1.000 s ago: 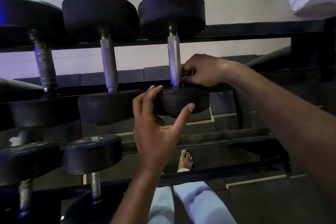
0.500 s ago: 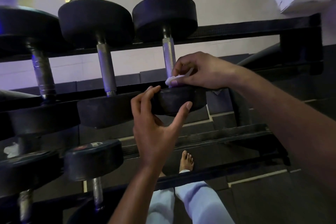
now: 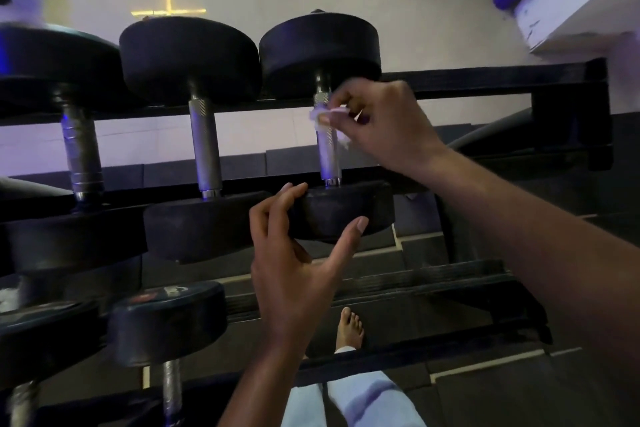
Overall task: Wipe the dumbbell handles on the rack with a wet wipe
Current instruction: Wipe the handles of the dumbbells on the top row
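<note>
Head view. My right hand has its fingers curled, pinching a white wipe against the upper part of a knurled handle. The wipe is bunched under my fingertips and wraps partly round the handle; a scrap of it shows below my fingers on the handle's right side. Just above my right fingers sits the far head of this dumbbell, resting on the rack's far rail.

My left hand grips the near head of the same dumbbell: curled fingers over its left edge and top, thumb spread wide across its front face, thumb tip touching the rubber. The handle runs from just beyond my left fingers up to my right fingers.

To the left of my left fingers lies a second dumbbell, its near head just beside the one I hold; its handle is bare. Further left is a third dumbbell, its handle ringed and partly in shadow. Below my left hand, on a lower tier, are more dumbbells, blurred. Below my left wrist I see my bare foot on the dark floor and a pale trouser leg.
</note>
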The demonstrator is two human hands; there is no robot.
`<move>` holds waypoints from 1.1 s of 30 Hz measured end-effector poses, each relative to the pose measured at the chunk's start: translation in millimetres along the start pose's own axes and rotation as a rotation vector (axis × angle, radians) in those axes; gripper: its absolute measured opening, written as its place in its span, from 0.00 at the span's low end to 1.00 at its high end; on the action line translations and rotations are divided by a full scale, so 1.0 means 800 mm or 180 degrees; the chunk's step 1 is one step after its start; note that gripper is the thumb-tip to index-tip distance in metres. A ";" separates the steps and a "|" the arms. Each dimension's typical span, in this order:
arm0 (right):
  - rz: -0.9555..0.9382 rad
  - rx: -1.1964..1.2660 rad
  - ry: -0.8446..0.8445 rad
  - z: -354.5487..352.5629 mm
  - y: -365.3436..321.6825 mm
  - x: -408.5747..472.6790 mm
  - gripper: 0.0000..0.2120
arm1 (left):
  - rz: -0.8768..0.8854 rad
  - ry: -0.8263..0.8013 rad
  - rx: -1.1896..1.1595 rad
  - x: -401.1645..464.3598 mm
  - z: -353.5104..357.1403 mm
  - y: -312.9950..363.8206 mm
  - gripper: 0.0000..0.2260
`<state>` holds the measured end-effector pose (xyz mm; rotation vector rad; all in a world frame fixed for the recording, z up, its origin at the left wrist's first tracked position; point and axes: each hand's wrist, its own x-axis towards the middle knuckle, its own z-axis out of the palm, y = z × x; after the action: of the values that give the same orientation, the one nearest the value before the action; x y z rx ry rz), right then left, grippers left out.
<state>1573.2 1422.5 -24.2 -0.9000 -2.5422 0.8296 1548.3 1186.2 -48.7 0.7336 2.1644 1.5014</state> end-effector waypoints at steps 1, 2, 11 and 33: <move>0.0042 0.0053 0.0235 0.003 -0.001 0.009 0.16 | -0.0002 -0.0001 0.0018 0.000 0.000 -0.001 0.34; 0.0101 0.0095 0.0418 0.007 -0.002 0.017 0.17 | -0.0002 -0.0001 0.0029 0.001 0.000 -0.002 0.34; 0.2149 0.1897 0.0578 0.038 -0.027 0.022 0.19 | -0.0032 0.0023 0.0069 0.001 0.000 0.002 0.34; 0.2444 0.2935 0.0682 0.041 -0.028 0.017 0.16 | 0.0022 -0.0087 0.0070 0.002 -0.008 -0.001 0.35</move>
<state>1537.2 1403.6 -34.9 -1.4666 -1.2895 1.7654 1543.1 1182.1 -47.6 0.7653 2.1636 1.4647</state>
